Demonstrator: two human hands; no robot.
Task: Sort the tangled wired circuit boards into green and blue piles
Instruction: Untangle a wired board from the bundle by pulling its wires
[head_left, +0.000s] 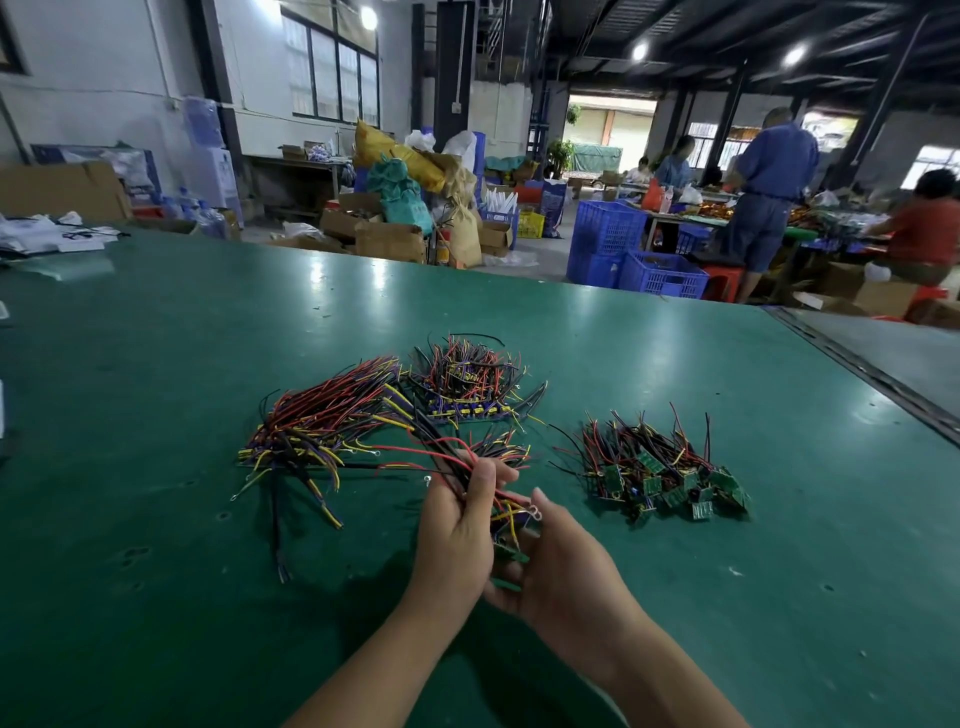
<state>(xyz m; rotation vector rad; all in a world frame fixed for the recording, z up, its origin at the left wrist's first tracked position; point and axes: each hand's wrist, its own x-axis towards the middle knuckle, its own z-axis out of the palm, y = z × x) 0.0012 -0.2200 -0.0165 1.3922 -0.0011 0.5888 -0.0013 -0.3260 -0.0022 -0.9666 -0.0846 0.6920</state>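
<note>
Person's left hand (457, 525) and right hand (561, 566) were bare, slim-fingered, thumbnails short and plain. Left forearm (363, 665) and right forearm (670, 675) were bare too, as far up as could be seen; any sleeve was out of sight.

Workshop floor around a green bench

A dark green, glossy-topped bench (156, 364) fills the foreground, with crumpled white papers (36, 234) at its far left edge and a grey bench (893, 353) butting against its right side. Beyond it stand open brown cardboard boxes (389, 239), a bulging yellow sack (400, 156) resting on a teal bag (400, 195), and a white water dispenser (213, 171) against the left wall. Two blue slatted plastic crates (662, 275) sit on the floor near a red plastic stool (724, 280). A person in a blue shirt (774, 171) stands at a cluttered far table; a person in a red top (930, 228) sits at the right edge. Round ceiling lamps (639, 50) glow overhead.
</note>
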